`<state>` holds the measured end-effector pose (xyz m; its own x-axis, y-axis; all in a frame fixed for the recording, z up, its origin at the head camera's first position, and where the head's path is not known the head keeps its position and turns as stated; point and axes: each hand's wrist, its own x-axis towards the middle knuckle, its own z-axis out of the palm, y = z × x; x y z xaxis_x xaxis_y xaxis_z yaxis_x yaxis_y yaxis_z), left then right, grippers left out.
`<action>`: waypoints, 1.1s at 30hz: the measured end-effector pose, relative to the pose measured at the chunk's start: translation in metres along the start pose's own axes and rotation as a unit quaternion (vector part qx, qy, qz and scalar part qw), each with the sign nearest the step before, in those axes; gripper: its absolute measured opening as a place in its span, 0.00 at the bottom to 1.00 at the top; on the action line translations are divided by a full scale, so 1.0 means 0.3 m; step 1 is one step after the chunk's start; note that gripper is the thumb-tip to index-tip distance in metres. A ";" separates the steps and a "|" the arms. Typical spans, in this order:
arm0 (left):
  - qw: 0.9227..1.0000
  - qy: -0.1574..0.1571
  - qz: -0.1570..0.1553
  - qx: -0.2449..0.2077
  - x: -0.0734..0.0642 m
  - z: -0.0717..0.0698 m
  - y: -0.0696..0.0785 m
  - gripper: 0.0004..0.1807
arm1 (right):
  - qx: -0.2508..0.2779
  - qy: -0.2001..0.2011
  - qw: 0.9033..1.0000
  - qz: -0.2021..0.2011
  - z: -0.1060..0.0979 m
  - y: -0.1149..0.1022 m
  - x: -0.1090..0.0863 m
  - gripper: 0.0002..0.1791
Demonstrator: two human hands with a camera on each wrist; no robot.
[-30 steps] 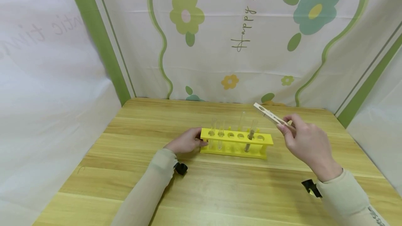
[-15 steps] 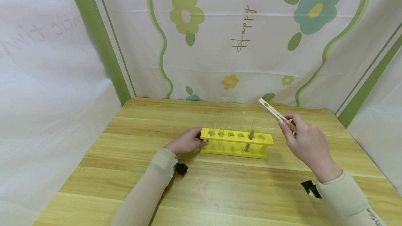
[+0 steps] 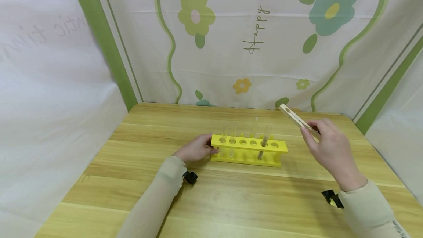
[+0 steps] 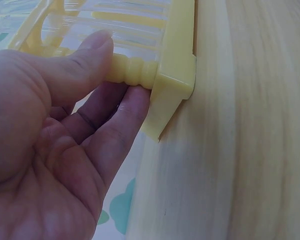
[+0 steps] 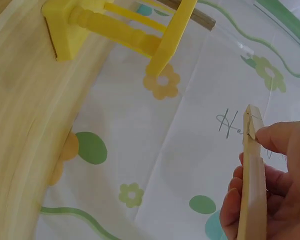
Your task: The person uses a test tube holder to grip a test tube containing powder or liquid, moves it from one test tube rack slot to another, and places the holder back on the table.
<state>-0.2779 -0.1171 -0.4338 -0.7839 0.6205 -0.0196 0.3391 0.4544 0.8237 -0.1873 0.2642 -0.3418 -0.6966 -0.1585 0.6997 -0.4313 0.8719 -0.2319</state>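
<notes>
A yellow test tube rack (image 3: pixel 249 143) stands upright on the table. My left hand (image 3: pixel 195 148) grips its left end post, thumb and fingers around the ridged post (image 4: pixel 132 70) in the left wrist view. Two clear test tubes (image 3: pixel 232 135) sit in the leftmost holes. A test tube with grey-brown contents (image 3: pixel 264 141) stands in the fifth hole, and another clear tube (image 3: pixel 254 126) rises at the back of the rack. Right of the rack and above the table, my right hand (image 3: pixel 332 150) pinches a wooden test tube holder (image 3: pixel 294 116), which points up and left with nothing in its jaws.
The wooden table (image 3: pixel 211 201) runs back to a white flowered curtain (image 3: pixel 231 47). More white cloth (image 3: pixel 49 120) hangs along the left side. A black wrist mount (image 3: pixel 332 198) sits on the right sleeve, another black mount (image 3: pixel 190 177) on the left.
My right hand has moved to the right with the test tube holder, farther from the rack. The left hand and the rack have stayed in place.
</notes>
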 end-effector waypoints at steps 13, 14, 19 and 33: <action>1.000 0.001 -0.005 0.001 0.002 0.001 0.004 0.14 | -0.040 -0.036 0.998 0.046 -0.021 0.133 -0.048 0.12; 1.000 0.002 -0.005 0.001 0.002 0.002 0.005 0.14 | -0.041 -0.042 0.997 0.053 -0.023 0.149 -0.054 0.12; 1.000 0.001 -0.003 0.000 0.002 0.001 0.005 0.14 | -0.033 -0.082 0.990 0.106 -0.037 0.225 -0.082 0.11; 1.000 -0.001 0.000 -0.001 -0.004 0.001 0.004 0.12 | -0.066 -0.163 0.967 0.187 -0.039 0.398 -0.164 0.17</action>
<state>-0.2764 -0.1173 -0.4329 -0.7825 0.6223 -0.0211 0.3377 0.4526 0.8253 -0.1978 0.3816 -0.3960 -0.9423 0.0608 0.3291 -0.0522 0.9446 -0.3241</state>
